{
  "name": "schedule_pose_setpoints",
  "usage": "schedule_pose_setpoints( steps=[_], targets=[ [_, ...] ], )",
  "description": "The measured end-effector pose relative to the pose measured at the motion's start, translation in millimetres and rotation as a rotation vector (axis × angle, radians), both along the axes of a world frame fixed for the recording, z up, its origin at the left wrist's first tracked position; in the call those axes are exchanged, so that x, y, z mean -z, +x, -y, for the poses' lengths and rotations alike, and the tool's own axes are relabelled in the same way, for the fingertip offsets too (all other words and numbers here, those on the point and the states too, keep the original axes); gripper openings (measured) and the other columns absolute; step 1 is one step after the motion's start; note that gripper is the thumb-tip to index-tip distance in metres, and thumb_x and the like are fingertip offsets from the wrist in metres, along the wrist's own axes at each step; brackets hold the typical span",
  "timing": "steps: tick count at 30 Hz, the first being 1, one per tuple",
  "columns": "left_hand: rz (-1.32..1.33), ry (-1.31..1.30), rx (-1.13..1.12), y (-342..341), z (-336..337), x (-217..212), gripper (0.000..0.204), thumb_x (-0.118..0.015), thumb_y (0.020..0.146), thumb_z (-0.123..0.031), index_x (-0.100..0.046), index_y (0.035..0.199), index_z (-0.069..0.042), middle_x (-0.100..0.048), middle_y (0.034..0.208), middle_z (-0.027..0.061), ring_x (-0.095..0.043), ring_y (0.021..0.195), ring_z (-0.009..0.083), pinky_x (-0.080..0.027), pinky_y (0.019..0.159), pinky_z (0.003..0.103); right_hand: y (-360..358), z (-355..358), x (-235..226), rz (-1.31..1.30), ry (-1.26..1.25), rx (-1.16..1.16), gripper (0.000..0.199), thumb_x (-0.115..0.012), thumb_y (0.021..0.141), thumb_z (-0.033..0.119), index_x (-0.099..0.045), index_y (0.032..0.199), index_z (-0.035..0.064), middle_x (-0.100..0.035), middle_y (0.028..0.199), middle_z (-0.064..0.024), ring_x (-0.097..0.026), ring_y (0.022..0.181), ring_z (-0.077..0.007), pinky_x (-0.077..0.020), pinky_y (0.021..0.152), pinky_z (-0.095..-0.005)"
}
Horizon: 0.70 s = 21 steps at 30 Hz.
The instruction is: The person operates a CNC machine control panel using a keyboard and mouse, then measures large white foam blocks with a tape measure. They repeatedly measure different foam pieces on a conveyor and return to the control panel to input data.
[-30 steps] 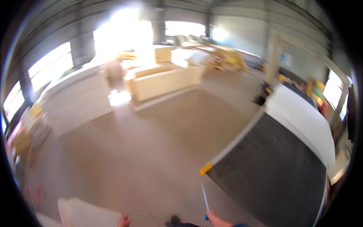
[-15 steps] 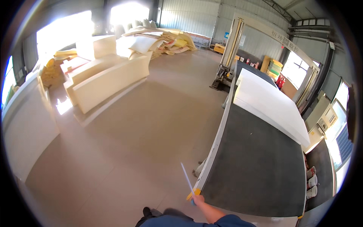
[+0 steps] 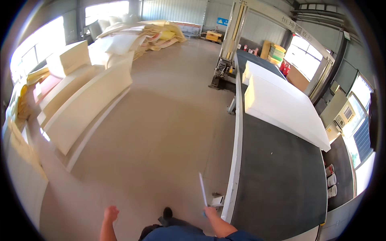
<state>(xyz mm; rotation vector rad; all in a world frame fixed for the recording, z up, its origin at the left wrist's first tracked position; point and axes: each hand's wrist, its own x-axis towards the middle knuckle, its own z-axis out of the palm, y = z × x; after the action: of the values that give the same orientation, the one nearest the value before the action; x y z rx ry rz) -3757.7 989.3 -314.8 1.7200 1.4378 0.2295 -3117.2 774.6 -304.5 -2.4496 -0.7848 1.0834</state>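
Right hand (image 3: 210, 211) closed around the lower end of a long thin white blade-like strip (image 3: 203, 188), grip tight on it; the strip stands nearly upright, tilted slightly left, tip up over the floor (image 3: 161, 132). Exact kind of tool: cannot tell, too thin in view. The hand sits just beside the near left edge of the dark-topped cutting tabletop (image 3: 277, 176), close to its white side rail (image 3: 235, 160). Left hand (image 3: 111, 213) is empty, fingers loosely curled, not touching anything, hanging over the floor well apart from the tabletop. Between the two hands, a dark shoe (image 3: 167, 214) on the floor and the person's blue clothing (image 3: 181, 233) at the lower edge. On the far half of the tabletop lies a large white foam block (image 3: 281, 104), long side along the tabletop, reaching the right edge. Small white bracket-like part (image 3: 217, 200) sits by the rail just right of the strip. Off the right edge of the tabletop, three small cans (image 3: 331, 180) in a row. Left of the floor area: stacked cream foam slabs (image 3: 80, 104); further back, a heap of foam sheets (image 3: 140, 34). At the tabletop's far end, an upright machine frame (image 3: 237, 24).
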Motion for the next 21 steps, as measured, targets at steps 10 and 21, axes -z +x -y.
schedule_pose_setpoints(
  steps=[10, 21],
  targets=[
    [-0.857, -0.389, 0.446, 69, -162, 13, 0.027, -0.057, 0.091, -0.039, -0.072, 0.103, -0.020, -0.070, 0.107, 0.0009, -0.064, 0.104, 0.0220, -0.051, 0.083, 0.044, 143, -372, -65, -0.355, 0.379, 0.211, 0.034, -0.059, 0.093, 0.039, -0.075, 0.092, 0.0083, -0.071, 0.083, -0.0139, -0.067, 0.077, -0.0262, -0.0527, 0.071, -0.0392],
    [-0.340, 0.065, -0.009, 558, -768, -86, 0.030, -0.063, 0.092, -0.031, -0.072, 0.108, -0.008, -0.072, 0.105, 0.0147, -0.068, 0.098, 0.0330, -0.053, 0.085, 0.044, 344, -309, 73, 0.134, -0.409, 0.393, 0.050, -0.055, 0.091, 0.053, -0.073, 0.108, 0.0091, -0.072, 0.106, -0.0170, -0.068, 0.102, -0.0367, -0.0532, 0.083, -0.0466]
  ],
)
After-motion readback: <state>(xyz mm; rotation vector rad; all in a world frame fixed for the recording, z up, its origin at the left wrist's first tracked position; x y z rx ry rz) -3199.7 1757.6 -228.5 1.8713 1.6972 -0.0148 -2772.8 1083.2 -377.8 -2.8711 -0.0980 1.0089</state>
